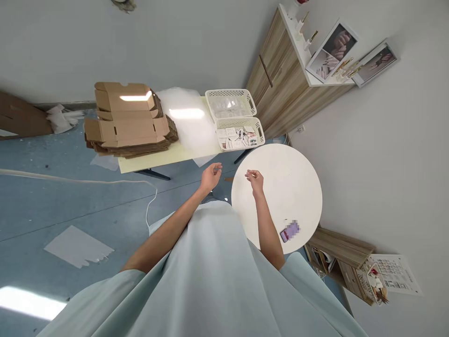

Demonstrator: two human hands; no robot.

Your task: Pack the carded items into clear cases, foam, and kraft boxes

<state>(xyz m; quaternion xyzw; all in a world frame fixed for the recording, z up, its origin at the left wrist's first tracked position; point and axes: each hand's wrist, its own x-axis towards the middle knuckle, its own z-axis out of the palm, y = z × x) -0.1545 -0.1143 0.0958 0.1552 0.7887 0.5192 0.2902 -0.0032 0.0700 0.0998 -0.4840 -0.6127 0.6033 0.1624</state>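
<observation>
My left hand [211,177] hovers in front of the long pale-yellow table, fingers loosely bent and apart, with nothing seen in it. Over the near-left part of the round white table [277,187] is my right hand [256,180], its fingers half curled, a gap showing and no object visible. Both hands face each other without touching. Closest beyond them stands a white basket [242,149] of small printed cards and packets. Behind it, a second white basket [250,113] contains clear plastic packets. A phone [290,231] lies on the round table near my right forearm.
Stacks of flattened cardboard boxes [129,133] and white foam or bubble wrap [187,117] occupy the long table [147,163]. A wooden cabinet [280,65] stands at the back right, a low shelf [342,243] at the right. A white cable [87,180] and a torn sheet [79,246] lie on the floor.
</observation>
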